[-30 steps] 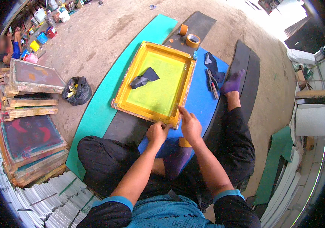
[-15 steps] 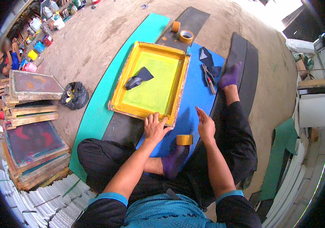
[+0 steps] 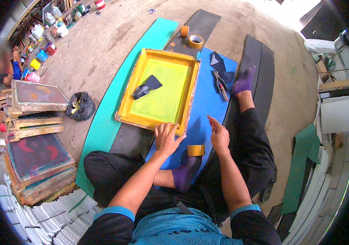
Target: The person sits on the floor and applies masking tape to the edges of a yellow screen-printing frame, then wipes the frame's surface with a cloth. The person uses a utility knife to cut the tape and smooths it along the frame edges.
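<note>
A wooden screen-printing frame (image 3: 191, 90) with yellow mesh (image 3: 162, 104) lies in front of me. My left hand (image 3: 166, 139) rests on its near edge, fingers spread and gripping nothing. A crumpled dark scrap (image 3: 147, 86) lies on the mesh. Right of the frame's near corner, my right hand (image 3: 220, 136) is closed around a small, slim reddish object (image 3: 209, 119); its kind is too small to make out. Between my hands, a roll of tan tape (image 3: 196, 150) sits by my purple-socked foot (image 3: 186, 173). Pliers (image 3: 219, 84) lie beside another dark scrap (image 3: 218, 63) farther off.
Green (image 3: 108, 122), blue (image 3: 207, 102) and black (image 3: 258, 77) mats cover the floor. Two more tape rolls (image 3: 195, 41) lie beyond the frame. Stacked frames (image 3: 39, 157) and a black bag (image 3: 80, 107) stand left. A person (image 3: 9, 65) is at the far left, near paint containers.
The view has shifted slightly. My left hand stays at the frame's near edge, its fingers a little more spread. My right hand still holds the small object, now turned slightly.
</note>
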Motion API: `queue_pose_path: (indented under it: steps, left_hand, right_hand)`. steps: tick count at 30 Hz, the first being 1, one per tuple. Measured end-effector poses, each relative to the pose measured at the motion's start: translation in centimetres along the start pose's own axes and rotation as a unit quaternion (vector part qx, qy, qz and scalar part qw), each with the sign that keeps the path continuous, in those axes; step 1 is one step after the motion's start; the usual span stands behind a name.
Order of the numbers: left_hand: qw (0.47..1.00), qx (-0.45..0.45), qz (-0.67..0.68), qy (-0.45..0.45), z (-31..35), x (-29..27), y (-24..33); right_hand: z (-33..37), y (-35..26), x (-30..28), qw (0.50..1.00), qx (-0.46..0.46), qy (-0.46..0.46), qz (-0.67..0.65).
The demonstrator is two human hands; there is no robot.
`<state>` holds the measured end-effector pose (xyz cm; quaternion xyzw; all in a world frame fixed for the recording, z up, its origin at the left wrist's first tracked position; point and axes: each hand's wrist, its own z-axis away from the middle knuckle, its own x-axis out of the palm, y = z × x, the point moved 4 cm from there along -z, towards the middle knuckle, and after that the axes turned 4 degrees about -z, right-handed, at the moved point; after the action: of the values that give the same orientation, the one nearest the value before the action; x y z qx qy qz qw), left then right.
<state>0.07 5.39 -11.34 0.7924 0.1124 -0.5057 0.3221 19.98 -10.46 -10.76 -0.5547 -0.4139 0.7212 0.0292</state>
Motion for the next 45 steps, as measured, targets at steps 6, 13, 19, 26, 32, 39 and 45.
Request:
queue_pose_path:
  steps: [6, 13, 19, 26, 32, 39, 45]
  left_hand:
    - [0.991, -0.106, -0.012, -0.081, 0.0, 2.0, 1.2]
    - [0.974, -0.163, -0.034, -0.154, -1.7, 1.8, 1.5]
    - [0.979, -0.119, -0.036, -0.163, -1.8, 1.3, 1.4]
    - [0.985, -0.058, -0.059, -0.153, -1.3, 1.3, 1.8]
    - [0.988, -0.084, -0.035, -0.124, -1.7, 1.8, 1.1]
    - [0.968, -0.139, 0.027, -0.206, -1.5, 3.1, 2.4]
    - [0.983, -0.069, -0.038, -0.166, 1.0, 3.0, 2.1]
  right_hand:
    - [0.2, 0.1, 0.2, 1.0, 0.007, 0.001, -0.012]
    - [-0.1, -0.4, 1.0, 0.999, 0.02, -0.037, -0.005]
    - [0.2, 0.9, 1.2, 0.998, 0.013, 0.04, 0.036]
    - [0.1, 1.9, 1.0, 0.995, 0.046, 0.071, 0.047]
    - [0.2, 1.8, 1.9, 0.996, 0.052, 0.055, 0.05]
    - [0.0, 1.7, 2.3, 0.996, 0.048, 0.064, 0.051]
    - [0.1, 1.3, 2.2, 0.995, 0.015, 0.077, 0.059]
